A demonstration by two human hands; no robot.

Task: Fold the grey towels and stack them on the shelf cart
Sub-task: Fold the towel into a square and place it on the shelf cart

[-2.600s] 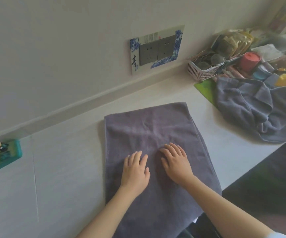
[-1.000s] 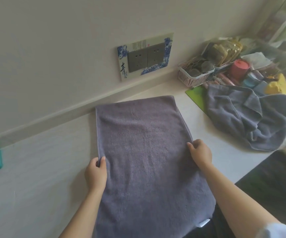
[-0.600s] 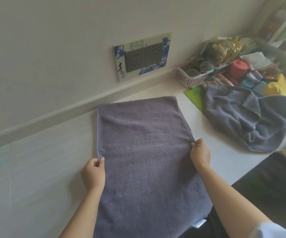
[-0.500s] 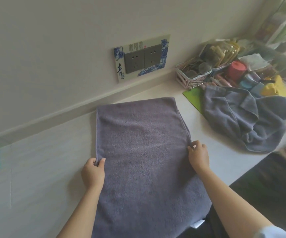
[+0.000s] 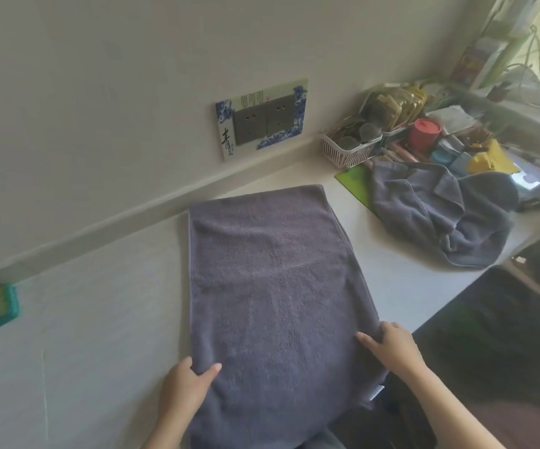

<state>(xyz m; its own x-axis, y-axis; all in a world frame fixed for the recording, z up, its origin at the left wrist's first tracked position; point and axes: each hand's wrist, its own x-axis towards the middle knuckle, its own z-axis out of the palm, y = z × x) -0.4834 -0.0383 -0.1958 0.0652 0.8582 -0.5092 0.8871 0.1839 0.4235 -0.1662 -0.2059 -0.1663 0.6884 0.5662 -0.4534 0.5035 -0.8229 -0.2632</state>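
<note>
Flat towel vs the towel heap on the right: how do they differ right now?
The flat towel lies smooth and spread out; the crumpled towel sits bunched in folds. The left hand and right hand grip the flat towel's side edges; nothing touches the crumpled towel. The flat towel's near end overhangs the counter. Both are grey terry cloth.

The scene is viewed from a single head-worn wide-angle camera, aimed forward and down, close over the white counter (image 5: 100,319) toward the wall (image 5: 132,92). No second view is provided.
</note>
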